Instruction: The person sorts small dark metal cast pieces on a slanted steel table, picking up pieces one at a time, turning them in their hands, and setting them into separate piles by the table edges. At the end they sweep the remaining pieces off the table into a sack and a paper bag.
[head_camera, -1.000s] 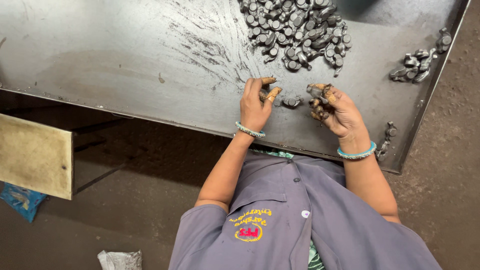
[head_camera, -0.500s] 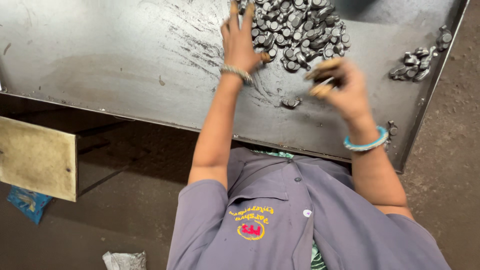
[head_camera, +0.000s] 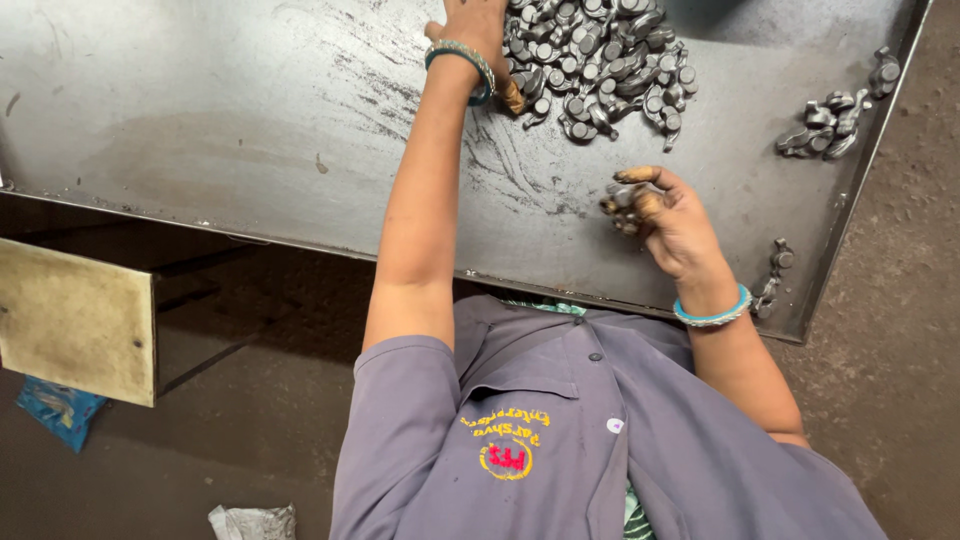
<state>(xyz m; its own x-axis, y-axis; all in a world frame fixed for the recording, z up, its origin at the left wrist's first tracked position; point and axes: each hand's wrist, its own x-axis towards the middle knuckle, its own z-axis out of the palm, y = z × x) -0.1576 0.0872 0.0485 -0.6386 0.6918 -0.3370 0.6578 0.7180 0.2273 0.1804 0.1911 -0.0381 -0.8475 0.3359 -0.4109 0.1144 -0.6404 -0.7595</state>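
Head view: left hand at 12 o'clock reaches into the pile of small metal parts, its grip cut off by the frame edge. Right hand at 3 o'clock is closed round a few parts. Risk: loosely held pieces may slip onto the steel tray.

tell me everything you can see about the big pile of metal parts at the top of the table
The pile of metal parts is a heap of small, dull grey pieces, each with rounded ends and short arms, jumbled and overlapping in no order. It lies on the far side of the dark steel table, running off the picture's top edge. The left hand rests on its left edge, fingers among the pieces. The right hand is apart from it, nearer the body.
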